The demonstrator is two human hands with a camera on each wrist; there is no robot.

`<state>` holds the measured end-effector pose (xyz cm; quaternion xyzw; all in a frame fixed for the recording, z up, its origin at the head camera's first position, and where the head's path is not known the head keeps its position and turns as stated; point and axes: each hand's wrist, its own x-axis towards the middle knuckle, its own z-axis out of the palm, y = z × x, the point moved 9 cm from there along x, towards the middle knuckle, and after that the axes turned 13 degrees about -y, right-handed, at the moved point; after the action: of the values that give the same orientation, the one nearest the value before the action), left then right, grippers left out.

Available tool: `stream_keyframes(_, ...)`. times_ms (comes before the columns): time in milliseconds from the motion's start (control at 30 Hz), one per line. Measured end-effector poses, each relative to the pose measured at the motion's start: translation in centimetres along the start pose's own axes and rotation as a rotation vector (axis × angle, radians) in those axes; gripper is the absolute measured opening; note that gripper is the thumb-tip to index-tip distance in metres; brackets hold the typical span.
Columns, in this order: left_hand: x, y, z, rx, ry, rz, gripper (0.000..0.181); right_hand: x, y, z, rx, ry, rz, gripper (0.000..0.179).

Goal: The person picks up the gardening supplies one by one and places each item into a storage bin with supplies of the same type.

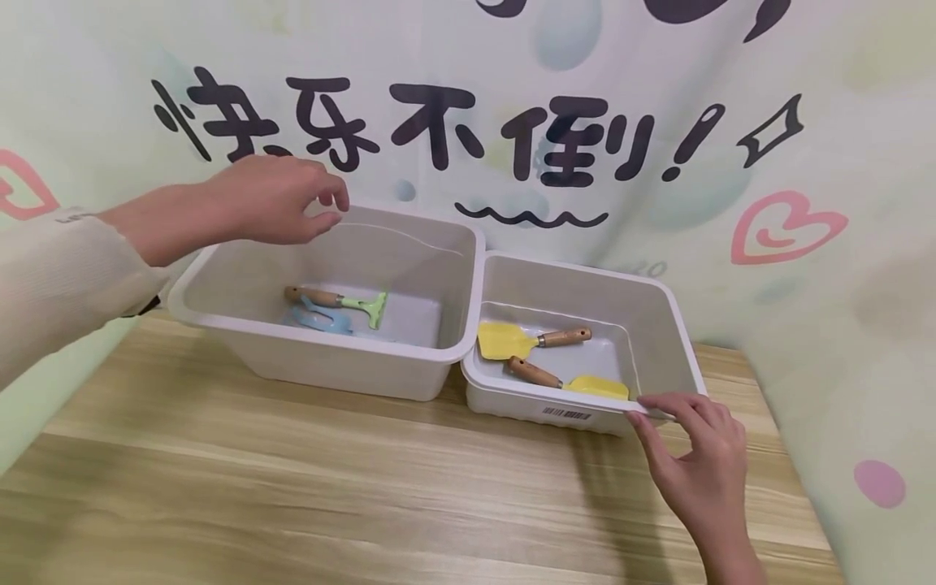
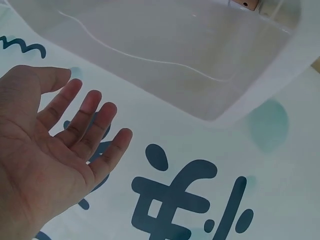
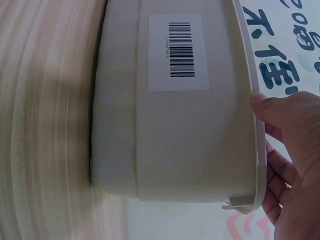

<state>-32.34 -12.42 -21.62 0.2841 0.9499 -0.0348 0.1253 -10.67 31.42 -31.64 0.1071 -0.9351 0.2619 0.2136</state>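
My left hand (image 1: 274, 203) hovers with relaxed fingers over the back left of the left light-grey bin (image 1: 344, 361); nothing is in it. Inside that bin lie a green hand rake (image 1: 376, 309) with a wooden handle and a light-blue pronged tool (image 1: 322, 318), its lower part hidden by the front rim. At the right bin (image 1: 504, 400), my right hand (image 1: 698, 467) pinches the front rim near the right corner, thumb (image 3: 262, 102) on the outside. Two yellow toy shovels with wooden handles lie in this bin: one shovel (image 1: 504, 341) farther back, the other shovel (image 1: 598, 385) along the front wall.
Both bins stand side by side on a wood-grain table (image 1: 329, 496), their neighbouring rims meeting. Close behind them hangs a printed cloth (image 1: 409, 179) with dark lettering and pink hearts. A barcode label (image 3: 178, 52) is on the right bin's front.
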Motion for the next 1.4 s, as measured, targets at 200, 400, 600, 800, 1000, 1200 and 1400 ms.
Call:
stream_keyframes(200, -1.0, 0.1, -0.7, -0.022, 0.028, 0.01, 0.031, 0.0, -0.3, -0.2, -0.004, 0.017, -0.021, 0.02)
stream_keyframes(400, -1.5, 0.0, -1.0, -0.038, 0.023, 0.003, 0.032, -0.1, -0.4, -0.1, 0.0, 0.022, -0.01, 0.02)
stream_keyframes(600, -1.8, 0.0, -1.0, -0.047, 0.033, 0.001, 0.031, -0.2, -0.6, 0.0, -0.003, 0.042, -0.029, 0.023)
stream_keyframes(800, -2.5, -0.4, -1.6, -0.07, 0.083, -0.009, 0.032, -0.1, -0.6, -0.2, -0.007, 0.04, -0.037, 0.023)
stream_keyframes(1000, -3.1, 0.1, -2.0, -0.105, 0.096, -0.001, 0.034, -0.1, -0.4, -0.3, -0.001, 0.031, -0.026, 0.021)
stream_keyframes(1200, -4.3, 1.8, -1.0, -0.163, 0.121, 0.027, 0.035, -0.1, -0.5, -0.3, -0.006, 0.035, -0.028, 0.021)
stream_keyframes(1400, -5.6, 3.3, 0.4, -0.212, 0.152, 0.046, 0.034, -0.1, -0.8, -0.3, -0.013, 0.042, -0.037, 0.022)
